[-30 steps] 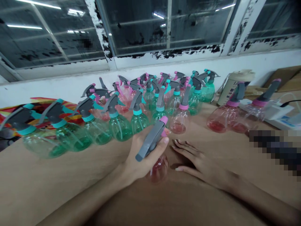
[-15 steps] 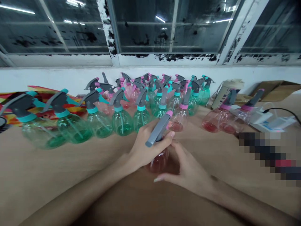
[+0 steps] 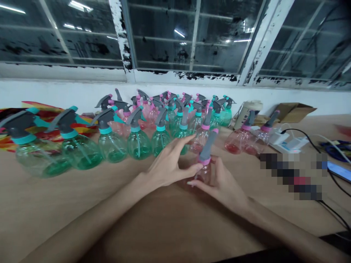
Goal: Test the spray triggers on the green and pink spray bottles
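Dark windows (image 3: pixel 161 36) ran along the far wall, bench (image 3: pixel 33 208) below. Pink-collared spray bottle (image 3: pixel 206 155) was near centre, between the hands; couldn't tell if its base touched down. Right hand (image 3: pixel 229 184): fingers curled around its body. Left hand (image 3: pixel 164 166): fingers spread, thumb tip at the collar. Teal-collared bottles (image 3: pixel 139 146) stood in a row, left.

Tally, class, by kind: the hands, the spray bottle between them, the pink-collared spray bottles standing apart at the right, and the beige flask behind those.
Hands (left hand and right hand): 2
Spray bottle between the hands: 1
Pink-collared spray bottles at the right: 2
Beige flask: 1
Total: 6
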`<state>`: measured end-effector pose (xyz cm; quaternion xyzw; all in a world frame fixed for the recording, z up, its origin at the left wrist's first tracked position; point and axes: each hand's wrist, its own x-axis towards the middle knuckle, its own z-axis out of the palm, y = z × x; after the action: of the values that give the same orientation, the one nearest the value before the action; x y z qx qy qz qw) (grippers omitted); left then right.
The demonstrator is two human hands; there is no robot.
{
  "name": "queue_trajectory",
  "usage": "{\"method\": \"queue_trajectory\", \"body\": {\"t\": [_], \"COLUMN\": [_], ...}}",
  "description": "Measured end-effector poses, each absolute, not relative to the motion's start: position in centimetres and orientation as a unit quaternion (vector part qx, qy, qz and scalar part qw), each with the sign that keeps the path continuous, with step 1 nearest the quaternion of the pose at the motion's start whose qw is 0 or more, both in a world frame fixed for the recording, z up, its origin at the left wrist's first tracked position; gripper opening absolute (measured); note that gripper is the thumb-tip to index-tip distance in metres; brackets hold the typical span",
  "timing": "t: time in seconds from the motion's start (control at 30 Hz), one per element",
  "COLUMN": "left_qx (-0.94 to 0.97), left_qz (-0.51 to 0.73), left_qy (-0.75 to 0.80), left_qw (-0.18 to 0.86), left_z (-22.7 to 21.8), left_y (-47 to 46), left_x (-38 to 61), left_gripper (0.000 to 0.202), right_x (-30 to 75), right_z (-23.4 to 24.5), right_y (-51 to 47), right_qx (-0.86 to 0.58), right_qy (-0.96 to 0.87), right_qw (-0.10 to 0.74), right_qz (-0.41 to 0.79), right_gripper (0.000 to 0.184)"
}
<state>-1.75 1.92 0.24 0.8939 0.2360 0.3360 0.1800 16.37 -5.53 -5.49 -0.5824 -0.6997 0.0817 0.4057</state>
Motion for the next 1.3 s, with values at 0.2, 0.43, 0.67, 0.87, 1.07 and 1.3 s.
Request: {"method": "queue_trajectory", "body": {"t": [0.2, 0.43, 0.67, 0.87, 1.07, 1.3], "left_qx": [0.908, 0.921, 0.923, 0.924, 0.922, 0.917], "left_qz": [0.273, 0.198, 0.182, 0.189, 0.200, 0.179], "left_qy": [0.278, 0.314, 0.327, 0.320, 0.323, 0.350], "left_qw": [0.155, 0.122, 0.092, 0.090, 0.075, 0.073], "left_z": [-3.1, -6.7, -7.1, -7.2, -7.8, -7.4], "left_y": [2.1, 2.7, 2.8, 2.9, 3.1, 2.9], "left_x": [-0.8, -0.6, -0.7, -0.6, -0.8, -0.7], "left_gripper": [0.045, 0.040, 0.038, 0.033, 0.041, 0.046], "right_x": [24.2, 29.8, 30.1, 30.0, 29.3, 28.1], "right_z": [-5.3, -5.7, -5.7, -5.9, -5.9, -4.9], "right_y": [-5.5, -2.4, 1.5, 3.1, 3.9, 3.1], "right_qx": [-0.633, -0.633, -0.634, -0.648, -0.679, -0.705], "right_qy": [-0.681, -0.698, -0.689, -0.668, -0.638, -0.610], "right_qw": [0.367, 0.321, 0.323, 0.333, 0.343, 0.351], "right_qz": [-0.016, -0.093, -0.139, -0.154, -0.120, -0.086], "right_gripper": [0.058, 0.060, 0.059, 0.060, 0.060, 0.064]}}
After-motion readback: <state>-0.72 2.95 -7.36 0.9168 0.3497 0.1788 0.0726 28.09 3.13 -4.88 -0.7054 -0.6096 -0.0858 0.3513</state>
